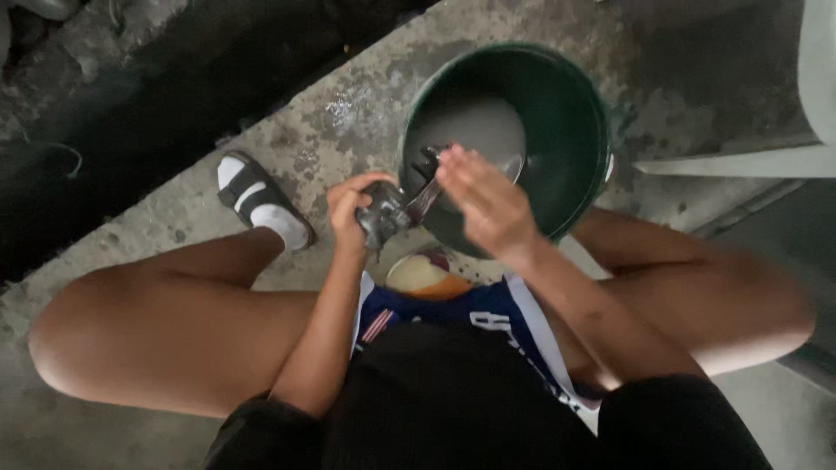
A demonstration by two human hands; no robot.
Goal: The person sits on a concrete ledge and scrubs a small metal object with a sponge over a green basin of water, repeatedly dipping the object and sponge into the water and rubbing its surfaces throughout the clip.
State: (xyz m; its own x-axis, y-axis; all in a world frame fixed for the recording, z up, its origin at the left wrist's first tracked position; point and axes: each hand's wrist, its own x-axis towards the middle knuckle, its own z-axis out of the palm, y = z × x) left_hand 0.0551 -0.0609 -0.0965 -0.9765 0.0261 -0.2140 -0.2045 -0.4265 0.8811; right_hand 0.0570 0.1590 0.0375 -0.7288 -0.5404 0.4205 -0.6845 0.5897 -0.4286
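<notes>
Hands meet over the near rim of a round dark green plastic bucket (566, 130) holding grey cloudy water. Left hand (350, 211) is closed around a dark, wet, shiny object (392, 209), gripping it just outside the bucket rim; its exact kind cannot be told. Right hand (484, 200) is open, fingers extended and flat, palm touching the upper end of the same object. Bucket stands on a wet, stained concrete floor (348, 113). Left foot in a white sock and black-strapped sandal (259, 202) rests on the floor, left of the bucket.
</notes>
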